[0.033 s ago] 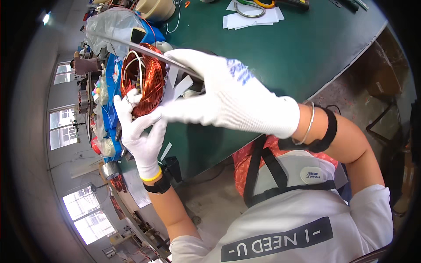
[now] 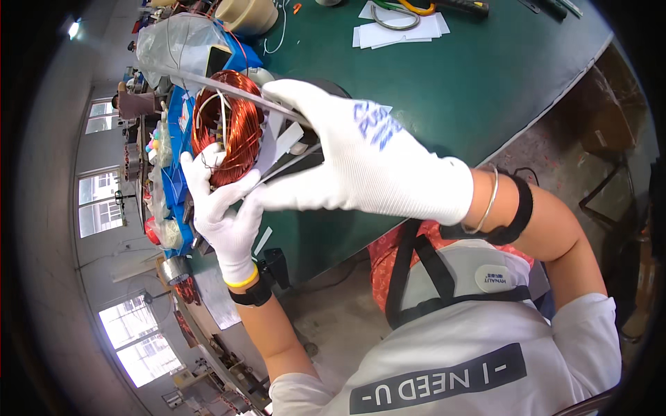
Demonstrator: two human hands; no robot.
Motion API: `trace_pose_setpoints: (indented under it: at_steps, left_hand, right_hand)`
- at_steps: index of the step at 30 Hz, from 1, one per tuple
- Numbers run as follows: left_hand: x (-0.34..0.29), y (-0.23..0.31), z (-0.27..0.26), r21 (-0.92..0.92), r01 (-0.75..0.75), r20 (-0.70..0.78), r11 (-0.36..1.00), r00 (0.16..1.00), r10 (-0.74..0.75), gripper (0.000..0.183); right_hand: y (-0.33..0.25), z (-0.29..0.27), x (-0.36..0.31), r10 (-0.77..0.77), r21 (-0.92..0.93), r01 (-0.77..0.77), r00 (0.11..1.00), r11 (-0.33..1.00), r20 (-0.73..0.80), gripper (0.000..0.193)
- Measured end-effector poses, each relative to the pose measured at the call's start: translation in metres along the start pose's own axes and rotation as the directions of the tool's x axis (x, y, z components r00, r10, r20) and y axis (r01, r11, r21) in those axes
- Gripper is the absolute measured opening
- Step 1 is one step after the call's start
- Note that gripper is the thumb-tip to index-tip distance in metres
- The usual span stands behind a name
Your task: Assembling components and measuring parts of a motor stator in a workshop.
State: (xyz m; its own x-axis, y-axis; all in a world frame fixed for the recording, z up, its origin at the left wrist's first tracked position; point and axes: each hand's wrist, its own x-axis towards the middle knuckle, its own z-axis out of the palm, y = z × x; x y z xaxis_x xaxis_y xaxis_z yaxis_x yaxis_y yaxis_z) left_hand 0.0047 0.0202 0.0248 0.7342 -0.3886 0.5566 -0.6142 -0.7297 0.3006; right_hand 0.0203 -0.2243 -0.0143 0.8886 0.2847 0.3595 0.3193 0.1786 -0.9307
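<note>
A thick ring-shaped winding of copper wire (image 2: 244,135) stands at the table's left side, with white leads looped inside it. My left hand (image 2: 225,215), in a white glove, curls its fingers at the winding's lower rim. To the right of it, my gloved right hand (image 2: 374,156) grips a long, thin grey strip (image 2: 208,82) near the thumb; the strip passes across the winding's upper part. Another thin edge shows between this hand's thumb and fingers. The right fingertips meet the left thumb. White paper-like pieces (image 2: 288,140) stick out beside the winding, partly hidden.
The green table (image 2: 479,90) carries white sheets (image 2: 409,33) at the back, with curved-handled tools on them. A cream spool (image 2: 246,15), a clear plastic bag (image 2: 177,41) and blue bins (image 2: 173,184) line the left. A person (image 2: 135,104) is far off at left.
My right hand has turned slightly, and the grey strip has tilted a little lower over the winding. A thin edge now shows below the right thumb. My left hand stays nearly in place.
</note>
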Motion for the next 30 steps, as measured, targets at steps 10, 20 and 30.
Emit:
trace_pose_setpoints:
  at_steps: [10, 20, 30]
  left_hand:
    - [0.004, 0.004, 0.009, 0.094, -0.073, -0.019, 0.993, 0.997, 0.075, 0.020]
    - [0.000, -0.012, 0.003, -0.040, -0.018, -0.052, 0.999, 0.999, 0.016, 0.019]
    - [0.025, 0.041, 0.015, 0.183, -0.113, 0.083, 0.977, 0.992, 0.099, 0.031]
  right_hand:
    - [0.017, -0.009, 0.015, -0.127, -0.098, 0.122, 0.991, 0.988, -0.051, 0.035]
    - [0.011, -0.027, 0.023, 0.243, 0.297, -0.286, 0.954, 0.911, 0.174, 0.016]
    - [0.011, -0.055, 0.060, 0.170, 0.052, -0.196, 0.932, 0.979, 0.321, 0.019]
